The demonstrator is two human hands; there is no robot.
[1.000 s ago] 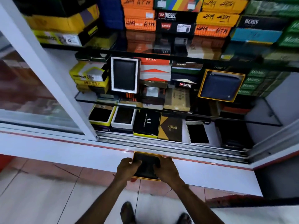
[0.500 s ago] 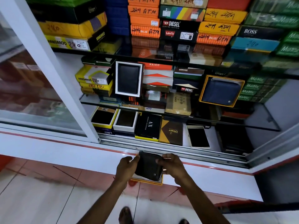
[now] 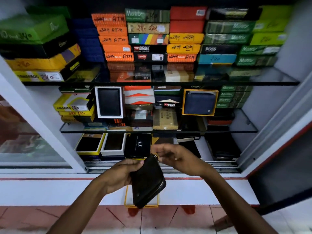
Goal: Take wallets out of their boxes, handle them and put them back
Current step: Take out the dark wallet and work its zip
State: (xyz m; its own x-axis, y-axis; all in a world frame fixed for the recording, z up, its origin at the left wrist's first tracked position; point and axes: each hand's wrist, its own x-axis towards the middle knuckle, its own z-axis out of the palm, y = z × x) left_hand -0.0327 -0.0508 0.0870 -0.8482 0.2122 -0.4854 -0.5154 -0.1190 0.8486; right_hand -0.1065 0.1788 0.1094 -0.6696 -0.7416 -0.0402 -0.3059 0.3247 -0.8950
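A black zip-around wallet (image 3: pixel 148 181) is lifted clear of its yellow-rimmed box (image 3: pixel 129 197), which rests on the white ledge below it. My left hand (image 3: pixel 120 175) grips the wallet's left side. Fingers of my right hand (image 3: pixel 175 157) pinch at the wallet's top corner, where the zipper pull sits. The wallet is tilted, with its zip edge facing right. Most of the box is hidden behind the wallet.
An open display cabinet holds glass shelves (image 3: pixel 158 131) stacked with wallet boxes. Open boxed wallets stand on the middle shelf, one white-framed (image 3: pixel 109 102), one blue in a yellow frame (image 3: pixel 199 103). A black AX box (image 3: pixel 137 146) lies on the bottom shelf. A sliding glass door (image 3: pixel 25 132) stands at left.
The wallet has come up out of its yellow box and tilted. My right hand moved from the wallet's side to its top corner. The view tilted up.
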